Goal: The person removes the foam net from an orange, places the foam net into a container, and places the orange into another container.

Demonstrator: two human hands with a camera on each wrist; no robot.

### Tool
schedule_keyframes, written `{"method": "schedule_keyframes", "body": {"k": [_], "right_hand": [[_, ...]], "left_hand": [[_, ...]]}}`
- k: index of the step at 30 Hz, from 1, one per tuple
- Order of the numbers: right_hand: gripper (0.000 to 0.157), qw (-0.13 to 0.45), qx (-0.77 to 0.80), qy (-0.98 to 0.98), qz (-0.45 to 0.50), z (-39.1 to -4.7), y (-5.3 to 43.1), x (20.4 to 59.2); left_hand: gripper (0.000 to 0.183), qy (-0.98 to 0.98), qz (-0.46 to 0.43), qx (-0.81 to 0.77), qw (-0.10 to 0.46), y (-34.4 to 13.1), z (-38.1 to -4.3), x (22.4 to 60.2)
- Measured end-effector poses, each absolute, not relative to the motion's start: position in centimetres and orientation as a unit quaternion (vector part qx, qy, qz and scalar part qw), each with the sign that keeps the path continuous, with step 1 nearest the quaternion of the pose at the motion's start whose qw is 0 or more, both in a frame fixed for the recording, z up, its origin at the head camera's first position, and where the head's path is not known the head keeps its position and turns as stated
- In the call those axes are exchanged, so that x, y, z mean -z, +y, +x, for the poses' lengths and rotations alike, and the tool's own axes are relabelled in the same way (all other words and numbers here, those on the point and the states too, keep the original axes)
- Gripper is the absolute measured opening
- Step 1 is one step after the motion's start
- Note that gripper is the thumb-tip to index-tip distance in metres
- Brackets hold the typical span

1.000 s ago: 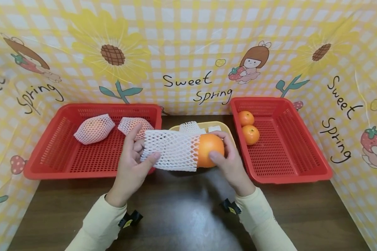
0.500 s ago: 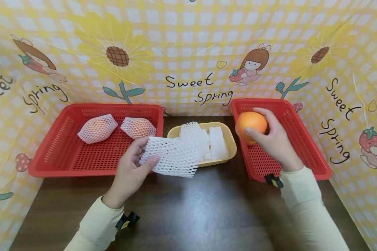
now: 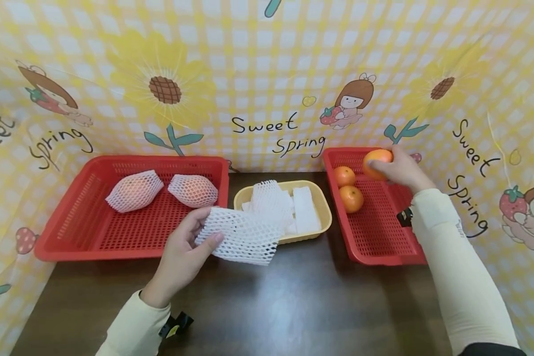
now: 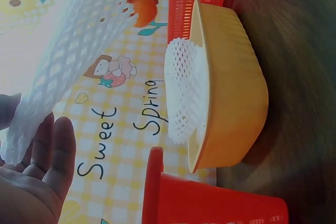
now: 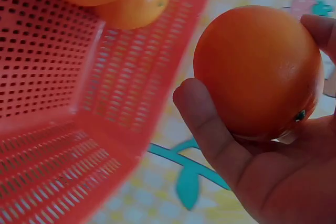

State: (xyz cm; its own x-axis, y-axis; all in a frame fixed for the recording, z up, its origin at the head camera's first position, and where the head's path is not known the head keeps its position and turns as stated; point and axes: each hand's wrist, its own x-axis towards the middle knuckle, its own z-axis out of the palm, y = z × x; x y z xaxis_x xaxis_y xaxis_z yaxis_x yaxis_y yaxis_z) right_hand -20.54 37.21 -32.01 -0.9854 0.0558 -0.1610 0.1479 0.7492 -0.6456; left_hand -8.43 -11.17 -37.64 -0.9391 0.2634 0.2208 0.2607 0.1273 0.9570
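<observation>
My left hand [image 3: 184,254] pinches one end of a white foam net sleeve [image 3: 242,235], which hangs flat in front of the yellow tray [image 3: 326,207]. In the left wrist view the sleeve [image 4: 68,56] stretches away from the thumb and fingers. My right hand [image 3: 405,168] grips an orange [image 3: 376,164] over the back of the right red basket [image 3: 360,254]. Seen from the right wrist, the orange [image 5: 257,72] sits between thumb and fingers, beside the basket wall. Two more oranges, one nearer [image 3: 351,199] and one behind it [image 3: 344,176], lie along that basket's left side.
More white foam sleeves [image 3: 271,202] lie in the yellow tray between the baskets. The left red basket [image 3: 71,217] holds two fruits in foam nets, one at left [image 3: 135,191] and one at right [image 3: 193,190]. A patterned cloth [image 3: 258,74] stands behind everything.
The orange has come away from the foam sleeve and moved right, over the right basket, in my right hand. The left hand still holds the sleeve, now flattened.
</observation>
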Motion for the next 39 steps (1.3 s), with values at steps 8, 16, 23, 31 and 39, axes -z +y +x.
{"method": "schedule_keyframes", "body": {"k": [8, 16, 23, 31, 39], "right_hand": [[0.065, 0.126, 0.304, 0.944, 0.012, -20.8, 35.9, 33.5], [0.062, 0.232, 0.275, 0.929, -0.082, -17.3, 34.9, 34.1], [0.070, 0.281, 0.289, 0.910, -0.096, -16.1, 36.1, 36.5], [0.069, 0.319, 0.283, 0.900, -0.092, -16.9, 35.6, 39.5], [0.071, 0.317, 0.317, 0.890, -0.081, -17.3, 35.5, 40.3]], "left_hand": [[0.046, 0.755, 0.170, -0.633, -0.007, -11.8, -8.2, 37.9], [0.045, 0.749, 0.172, -0.640, -0.013, -12.0, -8.4, 38.4], [0.045, 0.741, 0.172, -0.650, -0.002, -11.7, -8.7, 38.9], [0.045, 0.745, 0.159, -0.648, -0.001, -11.9, -8.6, 39.2], [0.042, 0.743, 0.160, -0.649, -0.014, -12.0, -8.8, 39.8]]}}
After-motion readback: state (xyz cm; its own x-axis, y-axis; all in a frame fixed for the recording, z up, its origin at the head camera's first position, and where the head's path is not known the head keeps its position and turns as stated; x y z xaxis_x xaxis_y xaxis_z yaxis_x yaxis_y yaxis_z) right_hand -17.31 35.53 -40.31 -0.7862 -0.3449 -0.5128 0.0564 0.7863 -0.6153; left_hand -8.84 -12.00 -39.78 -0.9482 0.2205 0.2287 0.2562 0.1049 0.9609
